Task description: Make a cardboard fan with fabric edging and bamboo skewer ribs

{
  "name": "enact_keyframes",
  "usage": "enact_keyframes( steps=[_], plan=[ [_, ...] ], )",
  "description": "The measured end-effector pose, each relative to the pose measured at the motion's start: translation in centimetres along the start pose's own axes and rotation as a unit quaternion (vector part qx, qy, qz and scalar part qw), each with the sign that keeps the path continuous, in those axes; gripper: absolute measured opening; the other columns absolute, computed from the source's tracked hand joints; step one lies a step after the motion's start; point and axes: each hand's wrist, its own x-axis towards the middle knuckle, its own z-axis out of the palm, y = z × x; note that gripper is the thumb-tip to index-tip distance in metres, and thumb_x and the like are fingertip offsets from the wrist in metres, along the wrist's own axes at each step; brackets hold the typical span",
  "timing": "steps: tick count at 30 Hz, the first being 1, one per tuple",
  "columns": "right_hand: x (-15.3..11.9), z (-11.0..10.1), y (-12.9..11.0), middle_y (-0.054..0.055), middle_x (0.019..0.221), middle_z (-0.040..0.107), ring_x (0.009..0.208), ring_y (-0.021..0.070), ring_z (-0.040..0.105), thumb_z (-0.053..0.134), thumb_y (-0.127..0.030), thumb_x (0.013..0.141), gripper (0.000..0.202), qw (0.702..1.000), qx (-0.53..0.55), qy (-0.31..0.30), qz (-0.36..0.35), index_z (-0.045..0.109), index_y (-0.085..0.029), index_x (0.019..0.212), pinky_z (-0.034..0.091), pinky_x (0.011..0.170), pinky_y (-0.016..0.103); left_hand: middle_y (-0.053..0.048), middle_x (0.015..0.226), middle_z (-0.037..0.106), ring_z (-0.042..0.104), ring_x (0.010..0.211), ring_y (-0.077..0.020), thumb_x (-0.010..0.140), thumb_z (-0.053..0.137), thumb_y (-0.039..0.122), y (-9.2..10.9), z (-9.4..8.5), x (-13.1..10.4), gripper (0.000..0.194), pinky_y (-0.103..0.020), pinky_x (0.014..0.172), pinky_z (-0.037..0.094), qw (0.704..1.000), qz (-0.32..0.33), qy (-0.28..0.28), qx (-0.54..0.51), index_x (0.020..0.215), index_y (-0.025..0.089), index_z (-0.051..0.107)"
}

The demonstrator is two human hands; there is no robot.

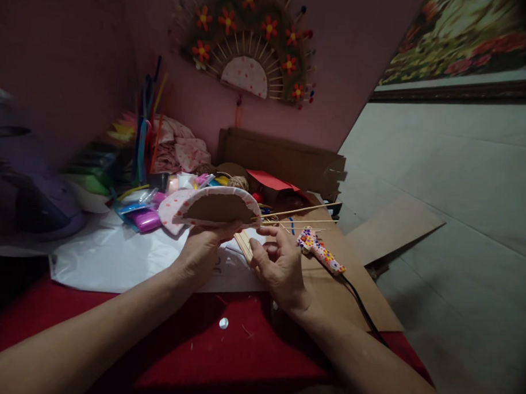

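Observation:
My left hand (203, 246) grips a half-circle cardboard piece (219, 208) by its lower straight edge. Its rim is wrapped in pale fabric with red dots, and bare brown cardboard faces me. A second dotted flap (170, 212) shows at its left. Close by on the right, my right hand (282, 266) has its fingers curled, with the index finger near the piece's right corner. A bundle of thin wooden sticks (244, 245) runs to its thumb and seems held there; the palm is hidden. Long skewers (303, 222) lie beyond the fingers.
A flower-patterned glue gun (321, 252) with a black cord lies on a cardboard sheet (363, 304) at right. Clay packets (145, 216), twine (239, 183) and red paper (272, 180) crowd the back. White sheeting (105, 260) covers part of the red cloth (175, 343). A decorated fan (246, 47) hangs above.

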Motion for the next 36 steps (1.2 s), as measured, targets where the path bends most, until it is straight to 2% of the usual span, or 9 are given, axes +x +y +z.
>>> enact_keyframes(
  steps=[2,5,10,15,19,24,28,33,36],
  plan=[
    [0.02,-0.09,0.04,-0.006,0.05,0.05,0.041,0.0088,0.046,0.056,-0.036,0.083,0.017,1.0,-0.016,0.015,-0.015,0.052,-0.02,0.085,0.036,0.041,0.02,-0.004,0.084,0.07,0.059,0.081,-0.0179,0.06,0.075,0.022,-0.02,0.0,0.02,0.019,-0.03,0.073,0.039,1.0,0.001,-0.002,-0.002,0.078,0.019,0.072],
    [0.12,-0.18,0.06,-0.003,0.053,0.052,0.046,0.0091,0.05,0.054,-0.033,0.084,0.024,0.999,-0.035,0.019,-0.034,0.049,-0.019,0.066,0.039,0.045,0.021,-0.004,0.083,0.071,0.058,0.082,-0.018,0.06,0.075,0.021,-0.08,0.01,0.0,0.018,-0.031,0.075,0.04,1.0,0.004,-0.008,-0.012,0.077,0.019,0.071],
    [0.16,-0.05,-0.08,-0.005,0.052,0.055,0.044,0.0102,0.053,0.053,-0.032,0.085,0.015,1.0,0.001,-0.005,-0.018,0.053,-0.019,0.092,0.04,0.044,0.021,-0.004,0.09,0.07,0.057,0.086,-0.0176,0.062,0.074,0.021,-0.17,-0.03,-0.06,0.019,-0.03,0.075,0.039,1.0,0.009,-0.011,-0.001,0.081,0.019,0.071],
    [0.06,-0.03,0.19,-0.006,0.049,0.046,0.039,0.0067,0.042,0.057,-0.035,0.082,0.025,0.999,-0.033,0.029,-0.026,0.044,-0.02,0.067,0.033,0.039,0.019,-0.005,0.09,0.069,0.057,0.082,-0.0176,0.06,0.075,0.022,-0.14,-0.02,-0.08,0.026,-0.029,0.072,0.039,1.0,0.008,-0.004,-0.001,0.085,0.018,0.071],
    [0.05,-0.07,0.02,-0.007,0.048,0.05,0.041,0.0091,0.046,0.056,-0.034,0.082,0.017,0.999,-0.032,-0.013,-0.008,0.05,-0.02,0.09,0.034,0.04,0.019,-0.004,0.092,0.069,0.056,0.084,-0.0173,0.061,0.075,0.021,-0.11,0.1,-0.05,0.027,-0.029,0.073,0.039,1.0,0.005,-0.006,-0.008,0.088,0.019,0.071],
    [0.07,-0.11,0.02,-0.005,0.05,0.05,0.04,0.0076,0.045,0.056,-0.035,0.083,0.023,0.999,-0.028,0.012,-0.018,0.045,-0.02,0.07,0.034,0.039,0.019,-0.004,0.091,0.069,0.056,0.083,-0.0166,0.061,0.074,0.021,-0.09,0.17,-0.13,0.027,-0.029,0.073,0.039,1.0,0.007,-0.015,-0.011,0.088,0.019,0.072],
    [0.12,-0.14,-0.12,-0.005,0.052,0.052,0.041,0.0088,0.049,0.054,-0.035,0.084,0.016,1.0,-0.009,0.0,-0.011,0.049,-0.02,0.085,0.037,0.04,0.02,-0.004,0.091,0.069,0.056,0.083,-0.0168,0.061,0.074,0.02,-0.1,0.19,-0.08,0.025,-0.029,0.074,0.039,1.0,0.005,-0.01,-0.007,0.085,0.019,0.072],
    [0.08,-0.15,-0.12,-0.004,0.052,0.053,0.043,0.0092,0.051,0.054,-0.035,0.084,0.018,1.0,-0.016,0.001,-0.015,0.048,-0.02,0.075,0.038,0.041,0.02,-0.005,0.091,0.069,0.057,0.082,-0.0172,0.061,0.075,0.022,-0.14,0.14,0.01,0.022,-0.03,0.072,0.039,1.0,0.007,-0.006,0.0,0.082,0.018,0.072],
    [0.07,-0.11,-0.03,-0.005,0.053,0.055,0.043,0.0099,0.052,0.052,-0.032,0.086,0.013,1.0,-0.011,-0.015,-0.008,0.05,-0.02,0.091,0.039,0.042,0.021,-0.005,0.089,0.07,0.057,0.083,-0.0173,0.06,0.075,0.022,-0.21,0.01,0.03,0.022,-0.029,0.072,0.039,1.0,-0.002,-0.006,-0.005,0.082,0.018,0.072]
  ],
)
